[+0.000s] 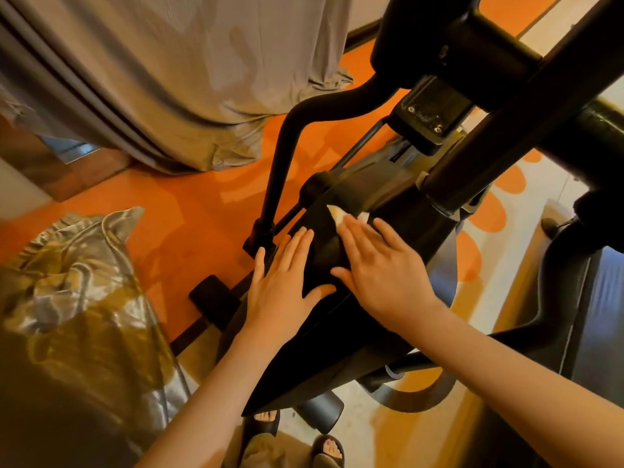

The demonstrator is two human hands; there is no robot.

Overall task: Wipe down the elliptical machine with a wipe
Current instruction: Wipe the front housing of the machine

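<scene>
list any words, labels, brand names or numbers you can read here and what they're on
None can be read.
Elliptical: no brand or label shows on its black housing or bracket.
Wipe: plain white, no print, under the right hand.
Curtain and cushion: no text.

Floor (189, 211): orange surface at left and centre, pale with orange rounded shapes at right. Standing on it: black elliptical machine (398, 211), its base bar and foot at centre; grey curtain (189, 96), hem pooled on the floor at top; shiny crumpled gold-grey fabric bundle (84, 298) at left. Two feet in dark open-toed slippers (329, 449) at bottom edge.
</scene>
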